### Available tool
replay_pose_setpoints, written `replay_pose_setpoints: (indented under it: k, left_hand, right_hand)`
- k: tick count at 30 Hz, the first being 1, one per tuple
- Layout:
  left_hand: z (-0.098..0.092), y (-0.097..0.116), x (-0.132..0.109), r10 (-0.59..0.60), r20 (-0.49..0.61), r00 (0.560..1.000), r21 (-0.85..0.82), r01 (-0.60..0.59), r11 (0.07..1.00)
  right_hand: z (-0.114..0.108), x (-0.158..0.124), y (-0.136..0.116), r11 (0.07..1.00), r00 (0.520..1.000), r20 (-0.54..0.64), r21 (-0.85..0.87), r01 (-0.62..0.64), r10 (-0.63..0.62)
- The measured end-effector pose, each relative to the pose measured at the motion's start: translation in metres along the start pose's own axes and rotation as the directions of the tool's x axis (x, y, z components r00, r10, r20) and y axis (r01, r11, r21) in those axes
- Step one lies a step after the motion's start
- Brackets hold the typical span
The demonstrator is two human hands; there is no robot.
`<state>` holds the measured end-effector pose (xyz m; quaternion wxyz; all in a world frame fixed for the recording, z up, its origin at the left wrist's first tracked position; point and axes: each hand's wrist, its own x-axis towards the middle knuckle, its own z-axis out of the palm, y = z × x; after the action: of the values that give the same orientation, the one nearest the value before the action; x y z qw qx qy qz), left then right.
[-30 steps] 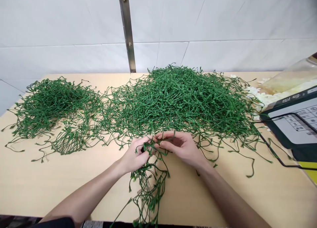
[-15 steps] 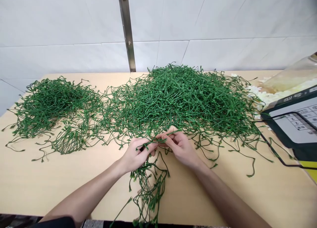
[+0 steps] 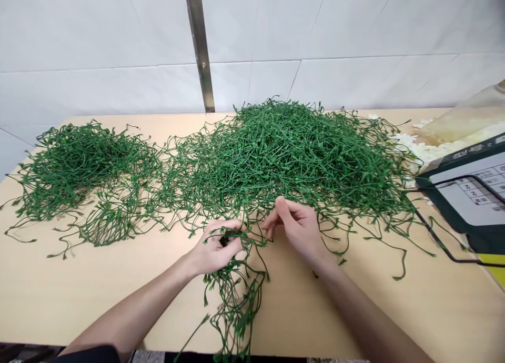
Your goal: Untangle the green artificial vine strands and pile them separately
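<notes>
In the head view, my left hand [image 3: 219, 247] is closed around a few thin green artificial flower stems [image 3: 256, 241], whose budded tips poke out past the thumb. Directly below it, a loose tangle of similar stems [image 3: 236, 305] trails down to the table's front edge. My right hand [image 3: 295, 229] is a short way to the right, its thumb raised and its fingers partly curled toward the left hand. No stem shows in its grasp. Behind both hands rises a large heap of green stems [image 3: 292, 147].
A smaller stem pile [image 3: 82, 163] spreads over the left of the wooden table [image 3: 169, 305]. At right are a dark box with a printed white label [image 3: 473, 197], a black wire frame [image 3: 437, 239] and white petal-like pieces [image 3: 412, 144]. A metal bracket [image 3: 200, 50] stands against the tiled wall.
My right hand has drawn back to the right, away from the stems, and its pinch has loosened. The left hand keeps its hold, slightly shifted left. The view has moved a little.
</notes>
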<state>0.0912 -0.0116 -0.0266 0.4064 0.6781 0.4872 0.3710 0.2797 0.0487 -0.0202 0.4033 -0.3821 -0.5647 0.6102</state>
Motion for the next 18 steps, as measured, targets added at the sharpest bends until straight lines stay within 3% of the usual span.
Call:
replay_pose_setpoints:
  k: [5, 9, 13, 18]
  left_hand:
    - [0.0008, -0.0044, -0.0017, -0.027, -0.036, 0.999, -0.021, 0.026, 0.999]
    - [0.0027, -0.0048, -0.0016, -0.034, -0.054, 0.998, -0.003, 0.034, 0.999]
    - [0.0049, -0.0061, -0.0025, -0.053, -0.080, 0.995, -0.003, 0.053, 0.999]
    - [0.0042, -0.0010, -0.0007, -0.100, -0.057, 0.993, -0.084, 0.096, 0.992]
  right_hand:
    - [-0.0011, -0.0008, 0.0027, 0.999, 0.972, 0.235, -0.050, 0.006, 0.006]
    - [-0.0001, -0.0036, 0.0061, 0.996, 0.928, 0.362, 0.023, 0.086, -0.088]
    - [0.0002, -0.0035, 0.0061, 0.984, 0.905, 0.387, 0.070, 0.162, -0.176]
    - [0.0000, -0.0027, 0.0013, 0.984, 0.915, 0.363, 0.052, 0.171, -0.178]
